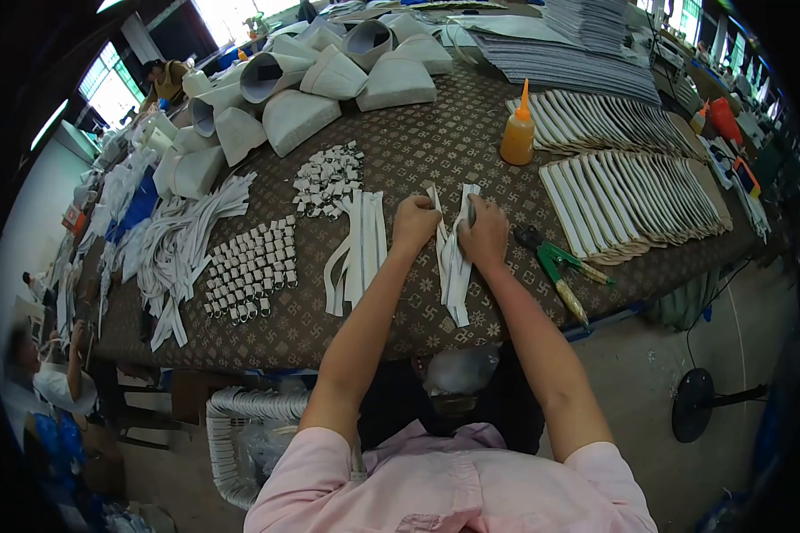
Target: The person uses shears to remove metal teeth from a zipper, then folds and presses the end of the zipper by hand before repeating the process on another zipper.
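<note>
A white zipper strip (454,275) lies between my hands on the patterned cloth, its two upper ends spread apart. My left hand (416,222) is closed on the left end, and my right hand (484,233) pinches the right end. Left of them are more white strips (363,244) laid side by side. Farther left sit rows of small white tabs with metal rings (253,271) and a loose pile of similar pieces (329,180). Green-handled pliers (560,269) rest just right of my right hand. Beyond them stands an orange glue bottle (517,133).
Stacked white-edged pieces (631,200) line the right side. White curved shells (302,111) fill the back left, with tangled strips (182,240) below. Grey sheets (569,67) are piled at the back. One person sits at the back left, another at the far left. A woven chair (227,444) stands below the table.
</note>
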The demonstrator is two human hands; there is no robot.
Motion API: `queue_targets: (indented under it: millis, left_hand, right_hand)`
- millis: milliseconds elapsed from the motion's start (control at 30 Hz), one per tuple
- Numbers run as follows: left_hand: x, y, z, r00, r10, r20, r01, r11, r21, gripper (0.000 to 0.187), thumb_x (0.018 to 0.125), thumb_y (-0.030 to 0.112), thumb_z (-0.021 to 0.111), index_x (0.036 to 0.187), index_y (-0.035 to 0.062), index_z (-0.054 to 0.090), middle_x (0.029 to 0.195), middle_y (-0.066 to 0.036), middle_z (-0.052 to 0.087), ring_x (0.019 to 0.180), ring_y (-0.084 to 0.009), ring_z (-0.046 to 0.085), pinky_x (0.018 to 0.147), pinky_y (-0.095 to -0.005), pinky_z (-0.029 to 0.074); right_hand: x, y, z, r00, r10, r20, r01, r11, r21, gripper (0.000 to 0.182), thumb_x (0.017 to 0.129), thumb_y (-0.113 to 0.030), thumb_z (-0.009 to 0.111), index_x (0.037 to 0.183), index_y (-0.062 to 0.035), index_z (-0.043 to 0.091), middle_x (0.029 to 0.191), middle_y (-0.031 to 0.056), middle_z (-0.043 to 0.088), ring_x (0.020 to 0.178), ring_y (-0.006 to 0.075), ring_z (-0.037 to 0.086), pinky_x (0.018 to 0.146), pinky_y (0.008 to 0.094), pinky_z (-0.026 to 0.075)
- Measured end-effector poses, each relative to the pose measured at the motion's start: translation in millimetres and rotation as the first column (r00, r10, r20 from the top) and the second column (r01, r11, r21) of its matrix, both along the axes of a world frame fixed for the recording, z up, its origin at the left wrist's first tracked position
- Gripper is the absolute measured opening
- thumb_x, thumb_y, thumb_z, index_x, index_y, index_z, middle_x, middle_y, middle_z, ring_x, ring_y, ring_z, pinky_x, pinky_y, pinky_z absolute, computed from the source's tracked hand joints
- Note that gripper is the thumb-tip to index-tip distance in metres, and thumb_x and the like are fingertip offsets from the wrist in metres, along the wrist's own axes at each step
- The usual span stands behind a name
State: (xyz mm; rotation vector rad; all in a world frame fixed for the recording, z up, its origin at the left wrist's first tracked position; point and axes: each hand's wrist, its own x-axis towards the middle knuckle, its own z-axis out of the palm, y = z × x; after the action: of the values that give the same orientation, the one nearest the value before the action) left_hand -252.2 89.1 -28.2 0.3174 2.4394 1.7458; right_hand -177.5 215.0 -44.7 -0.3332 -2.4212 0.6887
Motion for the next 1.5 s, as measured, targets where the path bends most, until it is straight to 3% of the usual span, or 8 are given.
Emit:
queue_targets:
  millis: [133,367,900,1000,1067,1167,1300,1500]
  left_hand:
    - [32,6,19,0.934,-0.138,0.329,-0.052,0.860,0.508,0.033,0.075,0.007,0.065,0.101,-0.0095,0.054,0.083,-0.007,0.060,0.073,-0.0117,0.058,0.058,-0.0223,0.046]
    - [33,-4,2,0.969,-0.229,-0.087,0.228,0.973,-0.028,0.022,0.083,0.021,0.061,0.079,-0.0007,0.062,0.068,0.002,0.057,0.061,-0.0052,0.049,0.055,-0.0215,0.038]
    - [99,-16,40,0.944,-0.146,0.295,-0.161,0.579,0.800,0.027,0.092,0.028,0.048,0.089,0.0010,0.053,0.076,-0.008,0.057,0.077,-0.0190,0.057,0.075,-0.0357,0.048]
    - [87,-13,47,0.881,-0.397,0.259,-0.086,0.405,0.910,0.026,0.093,0.028,0.045,0.087,0.0034,0.052,0.076,-0.007,0.055,0.078,-0.0204,0.056,0.077,-0.0388,0.047]
    - [85,-8,53,0.864,-0.473,0.174,-0.006,0.335,0.942,0.026,0.093,0.028,0.044,0.086,0.0044,0.052,0.075,-0.007,0.054,0.077,-0.0206,0.055,0.076,-0.0396,0.047]
    - [91,0,58,0.846,-0.510,0.158,0.006,0.305,0.952,0.027,0.093,0.029,0.043,0.085,0.0050,0.052,0.073,-0.006,0.052,0.072,-0.0194,0.052,0.072,-0.0383,0.048]
    - [107,-2,63,0.822,-0.557,0.117,0.070,0.302,0.951,0.029,0.094,0.029,0.040,0.083,0.0049,0.051,0.070,-0.005,0.049,0.068,-0.0189,0.050,0.065,-0.0366,0.047]
    - [132,-38,56,0.786,-0.607,0.115,0.131,0.346,0.929,0.032,0.095,0.030,0.037,0.085,0.0041,0.052,0.066,-0.006,0.047,0.059,-0.0181,0.047,0.062,-0.0350,0.046]
  right_hand:
    - [4,9,-4,0.989,0.080,-0.121,-0.093,0.989,-0.113,0.040,0.073,-0.017,0.062,0.111,-0.0072,0.054,0.098,0.0160,0.054,0.094,0.0329,0.049,0.082,0.0431,0.038]
    - [3,1,9,0.993,0.110,0.032,-0.111,0.994,0.012,0.024,0.073,-0.014,0.058,0.096,-0.0108,0.063,0.083,0.0114,0.058,0.084,0.0289,0.053,0.075,0.0412,0.041]
    - [-1,-10,16,0.998,0.043,0.034,-0.027,0.926,-0.377,0.043,0.081,-0.034,0.058,0.098,0.0056,0.055,0.082,0.0213,0.060,0.073,0.0364,0.057,0.064,0.0448,0.045]
    - [-10,3,15,0.958,0.232,0.166,-0.084,0.784,-0.615,0.051,0.077,-0.043,0.062,0.094,0.0050,0.056,0.081,0.0235,0.058,0.070,0.0310,0.060,0.059,0.0412,0.048]
    - [-13,11,8,0.849,0.525,0.068,-0.016,0.155,-0.988,0.050,0.078,-0.041,0.063,0.093,0.0069,0.056,0.079,0.0165,0.059,0.067,0.0229,0.059,0.057,0.0358,0.049]
    - [-29,3,-33,0.819,0.543,-0.187,-0.088,-0.203,-0.975,0.043,0.078,-0.033,0.066,0.089,0.0066,0.058,0.079,0.0104,0.059,0.064,0.0159,0.056,0.054,0.0290,0.047]
    - [13,-1,5,0.766,0.538,-0.351,-0.149,-0.382,-0.912,0.028,0.078,-0.022,0.067,0.087,0.0042,0.059,0.081,0.0083,0.060,0.064,0.0128,0.055,0.055,0.0259,0.047]
    - [48,3,56,0.746,0.525,-0.410,-0.389,-0.156,-0.908,0.026,0.078,-0.007,0.064,0.101,0.0059,0.057,0.086,0.0071,0.061,0.075,0.0095,0.058,0.061,0.0222,0.048]
